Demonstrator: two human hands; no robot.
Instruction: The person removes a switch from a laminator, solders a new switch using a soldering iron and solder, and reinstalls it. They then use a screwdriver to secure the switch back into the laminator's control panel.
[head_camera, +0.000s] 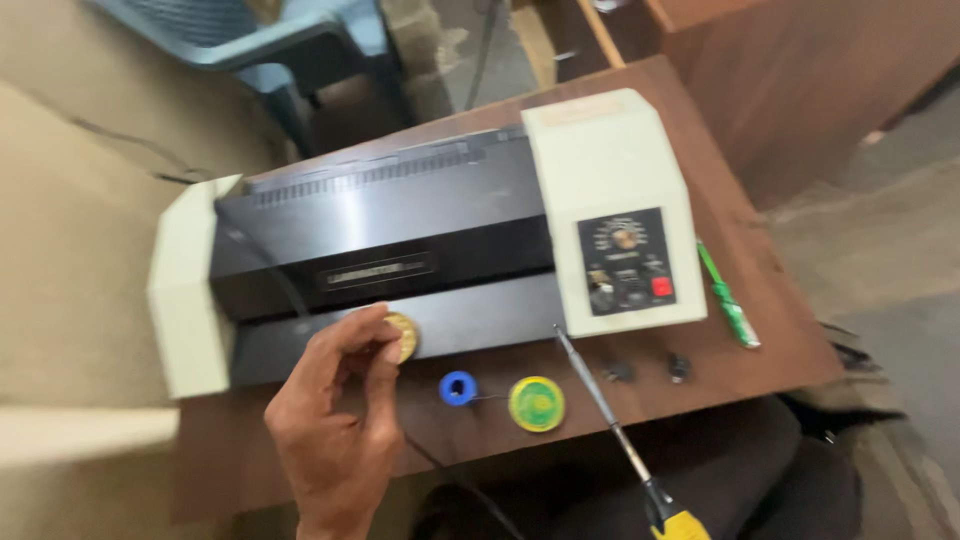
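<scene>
My left hand (335, 420) is raised over the front of a black laminating machine (390, 240) with cream end caps, pinching a small round gold tin (402, 336) between thumb and fingers. A soldering iron with a long metal shaft (600, 400) and a yellow handle (680, 524) reaches in from the bottom right, its tip near the machine's control panel (625, 262). My right hand is out of view below the frame. On the table just ahead of my left hand lie a blue spool of solder wire (458, 388) and a round yellow-green tin (537, 403).
The machine sits on a small brown wooden table (740, 370). A green screwdriver (728, 297) lies at its right, with two small dark knobs (650, 370) near the front edge. A blue plastic chair (270, 45) stands behind, cardboard (70, 250) on the left, wooden furniture (800, 70) at back right.
</scene>
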